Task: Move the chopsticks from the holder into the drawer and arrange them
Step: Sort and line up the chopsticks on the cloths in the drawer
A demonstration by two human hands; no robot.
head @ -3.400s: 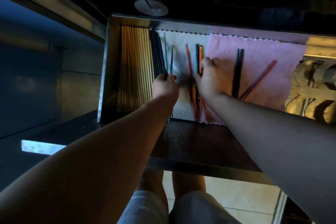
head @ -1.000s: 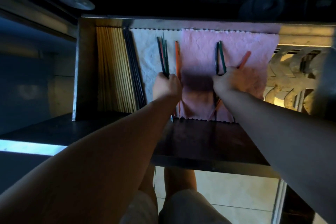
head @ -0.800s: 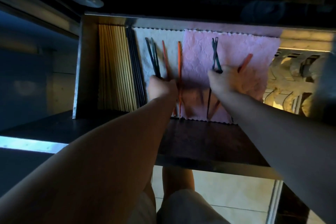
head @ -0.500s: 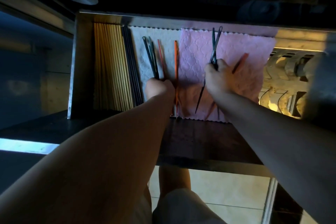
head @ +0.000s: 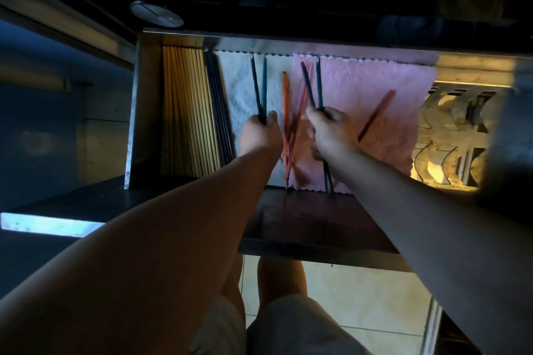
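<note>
The open metal drawer (head: 135,112) is lined with a white cloth (head: 239,95) and a pink cloth (head: 375,89). My left hand (head: 261,134) grips a dark and a teal chopstick (head: 259,86) over the white cloth. My right hand (head: 331,130) grips another dark and teal pair (head: 313,83) over the pink cloth's left edge. Between my hands lie two orange chopsticks (head: 286,112), slightly crossed. A single reddish chopstick (head: 376,115) lies slanted on the pink cloth. Wooden chopsticks (head: 187,112) and black chopsticks (head: 217,106) are lined up at the drawer's left. No holder is visible.
A round metal lid (head: 157,13) sits on the dark counter behind the drawer. To the right is a patterned metal grille (head: 450,138), lit yellow. The drawer's dark front panel (head: 317,225) lies below my arms, with my legs and tiled floor (head: 360,297) underneath.
My right hand has carried its dark and teal pair leftwards, close to the orange chopsticks. My left hand's pair now points straighter along the white cloth. The camera shifted slightly.
</note>
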